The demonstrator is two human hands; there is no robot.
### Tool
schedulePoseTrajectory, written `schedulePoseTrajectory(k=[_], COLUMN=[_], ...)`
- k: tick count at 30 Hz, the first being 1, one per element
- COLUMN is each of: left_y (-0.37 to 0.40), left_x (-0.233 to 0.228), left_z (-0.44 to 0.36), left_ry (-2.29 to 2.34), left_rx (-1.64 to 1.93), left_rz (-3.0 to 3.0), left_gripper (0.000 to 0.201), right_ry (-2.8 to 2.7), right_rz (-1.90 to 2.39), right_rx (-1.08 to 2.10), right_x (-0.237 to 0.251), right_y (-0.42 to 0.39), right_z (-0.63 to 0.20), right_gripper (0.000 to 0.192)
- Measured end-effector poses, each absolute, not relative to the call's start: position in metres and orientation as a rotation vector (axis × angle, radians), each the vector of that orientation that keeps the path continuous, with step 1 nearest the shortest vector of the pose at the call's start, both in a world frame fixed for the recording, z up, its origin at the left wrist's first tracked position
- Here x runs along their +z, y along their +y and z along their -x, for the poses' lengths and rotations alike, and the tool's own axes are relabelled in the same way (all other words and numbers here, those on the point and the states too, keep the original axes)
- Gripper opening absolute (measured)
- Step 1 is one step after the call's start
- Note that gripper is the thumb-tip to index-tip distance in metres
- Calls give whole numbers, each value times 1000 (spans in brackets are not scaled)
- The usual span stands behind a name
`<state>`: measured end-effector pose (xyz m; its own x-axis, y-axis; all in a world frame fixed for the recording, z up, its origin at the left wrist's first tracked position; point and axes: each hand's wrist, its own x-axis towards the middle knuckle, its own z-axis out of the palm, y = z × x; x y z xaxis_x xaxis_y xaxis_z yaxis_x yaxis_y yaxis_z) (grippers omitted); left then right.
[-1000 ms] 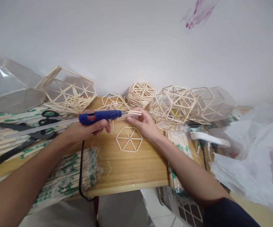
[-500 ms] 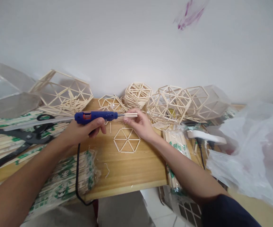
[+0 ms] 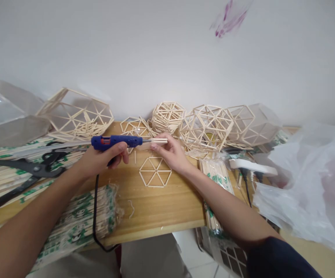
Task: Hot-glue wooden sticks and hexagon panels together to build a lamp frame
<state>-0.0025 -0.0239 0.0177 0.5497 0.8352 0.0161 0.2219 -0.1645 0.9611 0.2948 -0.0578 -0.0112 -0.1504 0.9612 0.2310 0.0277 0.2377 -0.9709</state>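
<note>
My left hand [image 3: 103, 159] grips a blue glue gun [image 3: 116, 141] held level above the wooden table [image 3: 161, 208], its nozzle pointing right. The nozzle tip meets the near ends of a few short wooden sticks [image 3: 159, 141] pinched in my right hand [image 3: 170, 153]. Just below both hands a flat hexagon of sticks with spokes [image 3: 155, 172] lies on the table. A clear glue stick juts from the back of the gun to the left, and a black cord [image 3: 94, 216] hangs from it over the table edge.
Several stick-built polyhedron frames [image 3: 204, 125] line the wall, one larger frame [image 3: 76, 114] at left. Black scissors [image 3: 31, 166] and packs of sticks [image 3: 80, 224] lie left, another pack [image 3: 215, 177] and a white power strip [image 3: 252, 166] right, beside a plastic bag [image 3: 309, 181].
Both hands shifted slightly left and down in the picture together, gun nozzle staying at the stick ends; the view itself drifted a little.
</note>
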Motion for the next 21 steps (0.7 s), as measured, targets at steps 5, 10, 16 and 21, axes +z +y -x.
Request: schedulePoseTrajectory(k=[5, 10, 16, 21], left_y=[-23, -22, -24, -25], left_x=[17, 20, 25, 28], left_z=[3, 1, -1, -2], left_ry=[909, 909, 914, 912], left_rx=[683, 674, 672, 663], left_rz=[-1674, -1668, -1648, -1637], left_gripper=[95, 100, 104, 102], right_ry=[-1457, -1452, -1443, -1440], right_rz=[1007, 1010, 1022, 1016], right_rx=[1120, 1117, 1114, 1121], right_x=[-12, -13, -12, -13], right_y=[-57, -58, -59, -59], right_z=[-295, -295, -295, -295], right_gripper=[52, 50, 52, 50])
